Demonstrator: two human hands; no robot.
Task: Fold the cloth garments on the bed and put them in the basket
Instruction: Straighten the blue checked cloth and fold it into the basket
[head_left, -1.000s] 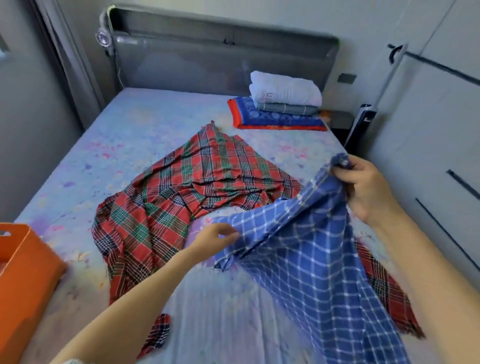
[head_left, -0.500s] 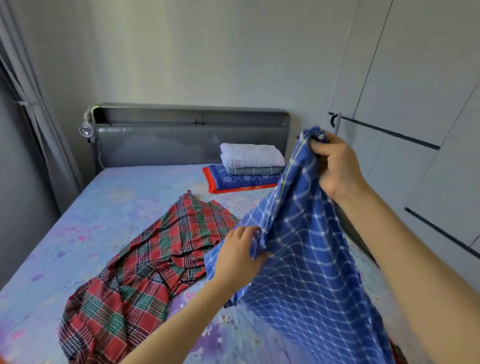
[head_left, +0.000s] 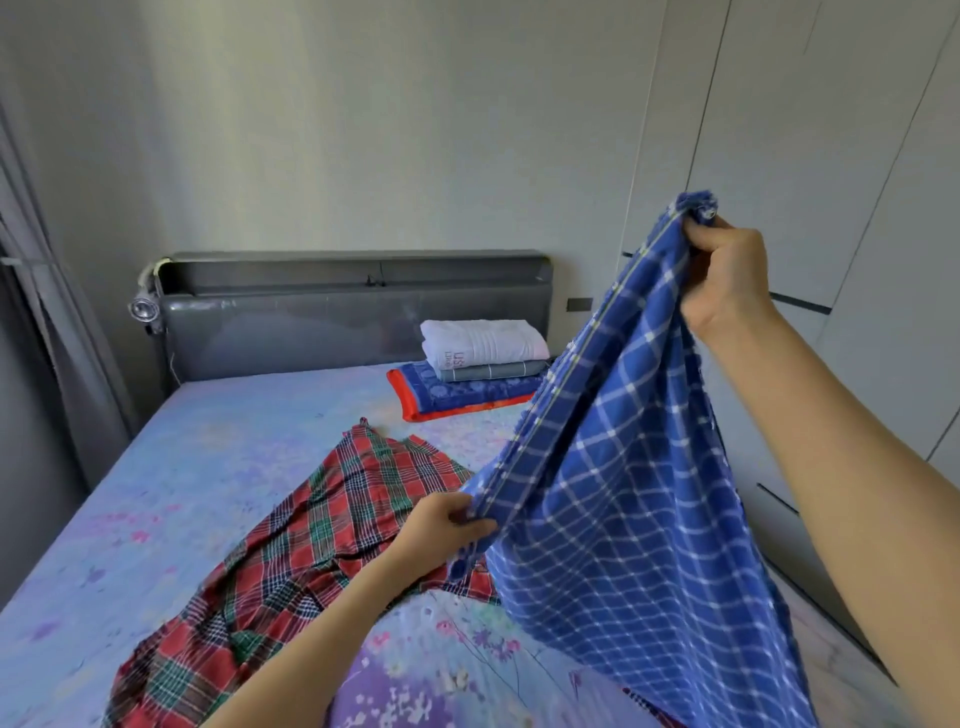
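Hands (head_left: 727, 275) raised, gripping blue cloth (head_left: 623, 493)

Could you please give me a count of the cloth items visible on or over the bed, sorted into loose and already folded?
Loose, unfolded: 2, the blue checked cloth held up by both hands, and the red plaid cloth lying on the bed.
Folded, stacked by the headboard: 3, the white towel, the grey striped cloth, the blue cloth with a red border.
Total: 5

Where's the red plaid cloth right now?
In the head view, the red plaid cloth lies spread unfolded on the bed, centre-left, below the left hand and partly behind the lifted blue checked cloth.
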